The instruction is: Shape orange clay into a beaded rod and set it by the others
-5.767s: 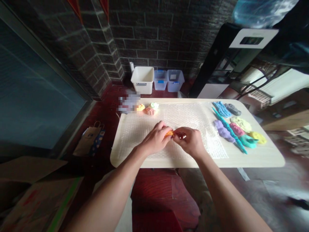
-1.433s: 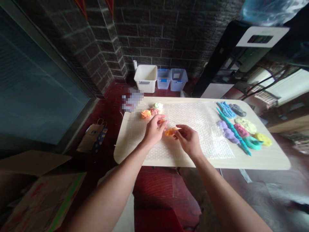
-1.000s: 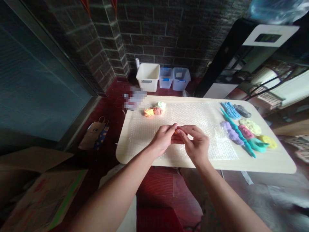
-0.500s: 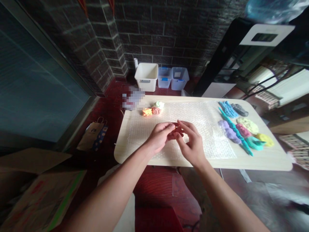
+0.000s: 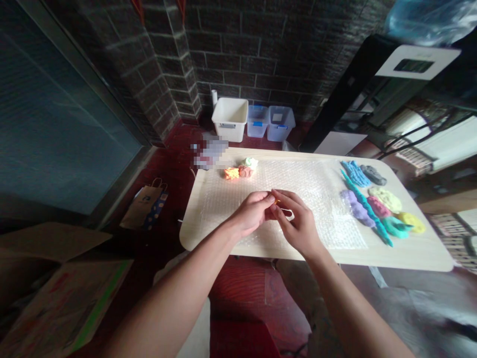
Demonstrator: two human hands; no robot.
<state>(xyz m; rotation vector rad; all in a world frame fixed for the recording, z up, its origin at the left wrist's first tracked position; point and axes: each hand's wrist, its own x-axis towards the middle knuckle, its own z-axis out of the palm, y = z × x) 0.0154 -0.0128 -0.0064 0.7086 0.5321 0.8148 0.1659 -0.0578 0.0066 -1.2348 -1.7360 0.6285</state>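
1. Your left hand point(image 5: 253, 213) and right hand point(image 5: 300, 223) meet above the bubble wrap point(image 5: 227, 209), both pinching a small orange piece point(image 5: 276, 201), mostly hidden between them.
2. Past your left hand, an orange lump point(image 5: 231, 173), a salmon lump point(image 5: 245, 172) and a mint lump point(image 5: 250, 162) sit together.
3. Rightward, a teal strip point(image 5: 365, 207) lies beside a purple lump point(image 5: 355, 207).

An indoor workroom is suggested by a water dispenser point(image 5: 352, 87) at two o'clock, storage tubs point(image 5: 257, 130) at twelve, cardboard point(image 5: 61, 306) at eight.
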